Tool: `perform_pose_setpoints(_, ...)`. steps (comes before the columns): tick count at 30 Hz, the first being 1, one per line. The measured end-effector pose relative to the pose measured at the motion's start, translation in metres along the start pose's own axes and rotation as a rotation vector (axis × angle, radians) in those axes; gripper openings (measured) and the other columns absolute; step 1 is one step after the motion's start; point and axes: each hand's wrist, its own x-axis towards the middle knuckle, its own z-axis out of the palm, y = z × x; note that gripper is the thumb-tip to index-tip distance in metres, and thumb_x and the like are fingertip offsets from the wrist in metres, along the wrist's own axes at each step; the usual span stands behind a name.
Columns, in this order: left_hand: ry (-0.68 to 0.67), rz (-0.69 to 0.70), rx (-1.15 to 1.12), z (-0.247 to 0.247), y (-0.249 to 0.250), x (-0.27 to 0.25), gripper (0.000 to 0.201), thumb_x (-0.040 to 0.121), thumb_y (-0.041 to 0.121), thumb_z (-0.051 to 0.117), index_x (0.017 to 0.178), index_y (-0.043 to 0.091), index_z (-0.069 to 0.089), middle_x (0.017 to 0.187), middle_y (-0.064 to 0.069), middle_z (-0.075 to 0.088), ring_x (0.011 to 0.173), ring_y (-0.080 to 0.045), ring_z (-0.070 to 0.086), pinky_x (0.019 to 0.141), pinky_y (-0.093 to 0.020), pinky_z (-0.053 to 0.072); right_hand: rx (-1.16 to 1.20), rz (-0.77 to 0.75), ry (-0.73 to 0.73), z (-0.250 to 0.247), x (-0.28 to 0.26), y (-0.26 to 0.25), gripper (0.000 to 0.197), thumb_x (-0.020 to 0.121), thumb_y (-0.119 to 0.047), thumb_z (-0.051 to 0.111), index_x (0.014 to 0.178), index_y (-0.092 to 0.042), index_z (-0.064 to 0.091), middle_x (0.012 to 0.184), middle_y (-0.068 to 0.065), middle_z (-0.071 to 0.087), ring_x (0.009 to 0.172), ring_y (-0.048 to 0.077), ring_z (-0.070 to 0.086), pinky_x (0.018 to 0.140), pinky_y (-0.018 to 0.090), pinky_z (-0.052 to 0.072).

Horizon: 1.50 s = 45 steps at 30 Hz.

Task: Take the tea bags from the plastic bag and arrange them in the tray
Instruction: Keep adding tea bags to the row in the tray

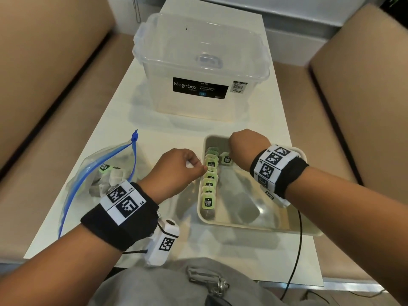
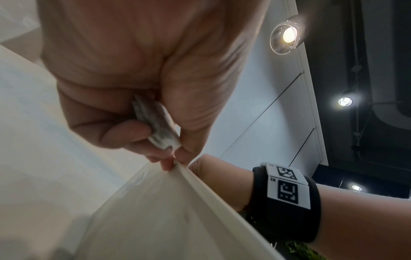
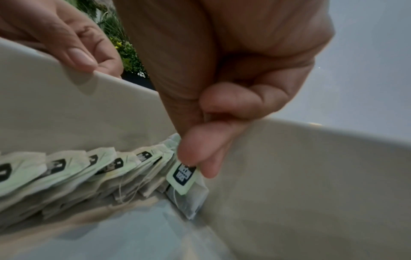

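A cream tray [image 1: 254, 225] lies on the white table at the right. Several green-tagged tea bags [image 1: 210, 180] stand in a row along its left wall [image 3: 66, 112]. At the tray's far end my right hand [image 1: 230, 151] pinches one more tea bag [image 3: 183, 177] beside the end of that row [image 3: 89, 168], its sachet touching the tray floor. My left hand [image 1: 199, 167] grips a white tea bag [image 2: 157, 123] in its curled fingers, and its fingertips [image 2: 169, 162] touch the tray's left rim. The blue-zipped plastic bag [image 1: 99, 173] lies open at the left with tea bags inside.
A clear lidded Megabox storage box [image 1: 198, 69] stands behind the tray and the bag. Beige sofa cushions [image 1: 50, 89] flank the narrow table on both sides. A black cable [image 1: 297, 250] hangs off the near right edge. Keys [image 1: 209, 281] rest on my lap.
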Motion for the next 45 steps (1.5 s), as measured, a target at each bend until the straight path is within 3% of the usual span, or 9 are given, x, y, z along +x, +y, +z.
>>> perform_pose_setpoints(11, 0.01, -0.022, -0.004, 0.001, 0.002, -0.003, 0.022, 0.084, 0.036, 0.072, 0.069, 0.023, 0.062, 0.068, 0.014, 0.059, 0.062, 0.002, 0.051, 0.059, -0.022, 0.036, -0.059, 0.046, 0.035, -0.001, -0.002, -0.001, 0.016, 0.088, -0.013, 0.054, 0.072, -0.013, 0.053, 0.058, 0.0, 0.044, 0.049, 0.017, 0.041, 0.052, 0.024, 0.038)
perform_pose_setpoints(17, 0.005, -0.021, -0.004, -0.001, 0.003, -0.006, 0.024, 0.085, 0.037, 0.07, 0.068, 0.024, 0.059, 0.07, 0.013, 0.061, 0.063, 0.002, 0.052, 0.061, -0.023, 0.038, 0.011, 0.095, 0.029, -0.002, -0.002, 0.001, 0.01, 0.087, -0.015, 0.054, 0.078, -0.014, 0.058, 0.061, 0.0, 0.048, 0.062, 0.023, 0.055, 0.056, 0.026, 0.043)
perform_pose_setpoints(21, 0.024, -0.046, -0.107, -0.005, 0.004, -0.006, 0.02, 0.093, 0.026, 0.058, 0.083, 0.011, 0.066, 0.075, 0.002, 0.066, 0.061, -0.012, 0.057, 0.067, -0.029, 0.043, 0.062, 0.116, 0.045, -0.007, -0.003, 0.009, 0.013, 0.088, -0.018, 0.056, 0.076, -0.013, 0.056, 0.061, -0.001, 0.046, 0.06, 0.022, 0.052, 0.054, 0.025, 0.04)
perform_pose_setpoints(25, 0.085, -0.036, -0.251, -0.013, 0.013, -0.007, 0.026, 0.094, 0.007, 0.04, 0.1, 0.013, 0.065, 0.072, -0.005, 0.059, 0.061, -0.016, 0.055, 0.062, -0.027, 0.042, 0.111, 0.072, 0.063, -0.016, -0.009, 0.016, 0.034, 0.09, -0.034, 0.059, 0.064, -0.014, 0.048, 0.061, -0.001, 0.047, 0.06, 0.02, 0.05, 0.054, 0.026, 0.039)
perform_pose_setpoints(29, 0.091, 0.047, -0.314, -0.017, 0.02, -0.003, 0.039, 0.092, 0.01, 0.045, 0.122, 0.034, 0.045, 0.086, -0.007, 0.062, 0.074, -0.018, 0.061, 0.073, -0.029, 0.048, 0.389, -0.176, 0.114, -0.033, -0.021, 0.014, 0.019, 0.091, -0.032, 0.06, 0.086, -0.015, 0.066, 0.078, -0.004, 0.065, 0.054, 0.003, 0.051, 0.063, 0.025, 0.048)
perform_pose_setpoints(33, 0.029, 0.13, -0.408, -0.014, 0.026, 0.005, 0.049, 0.098, 0.013, 0.051, 0.138, 0.035, 0.032, 0.098, 0.003, 0.063, 0.082, -0.005, 0.061, 0.072, -0.018, 0.047, 0.656, -0.319, 0.211, -0.045, -0.029, 0.007, 0.019, 0.091, -0.014, 0.058, 0.107, -0.022, 0.065, 0.098, -0.008, 0.067, 0.057, -0.004, 0.057, 0.055, 0.005, 0.041)
perform_pose_setpoints(36, 0.017, 0.15, -0.486, -0.013, 0.033, 0.01, 0.047, 0.098, 0.01, 0.053, 0.137, 0.03, 0.035, 0.11, 0.001, 0.065, 0.09, 0.0, 0.063, 0.074, -0.016, 0.048, 0.786, -0.298, 0.24, -0.047, -0.033, 0.007, 0.027, 0.09, -0.006, 0.052, 0.112, -0.02, 0.061, 0.102, -0.005, 0.067, 0.06, 0.005, 0.064, 0.059, 0.017, 0.053)
perform_pose_setpoints(39, -0.03, 0.15, -0.524, -0.013, 0.038, 0.01, 0.045, 0.097, 0.011, 0.055, 0.134, 0.03, 0.036, 0.114, -0.003, 0.067, 0.099, -0.007, 0.066, 0.077, -0.022, 0.05, 0.995, -0.238, 0.239, -0.049, -0.037, 0.009, 0.02, 0.093, -0.01, 0.051, 0.109, -0.016, 0.061, 0.09, -0.002, 0.067, 0.062, 0.018, 0.069, 0.061, 0.032, 0.057)
perform_pose_setpoints(45, -0.164, 0.161, -0.503, -0.01, 0.042, 0.007, 0.047, 0.094, 0.017, 0.062, 0.13, 0.034, 0.039, 0.109, -0.01, 0.068, 0.102, -0.022, 0.068, 0.088, -0.039, 0.055, 1.045, -0.281, 0.214, -0.054, -0.04, 0.016, 0.013, 0.088, -0.013, 0.065, 0.101, -0.012, 0.065, 0.075, 0.007, 0.069, 0.065, 0.018, 0.067, 0.063, 0.027, 0.053)
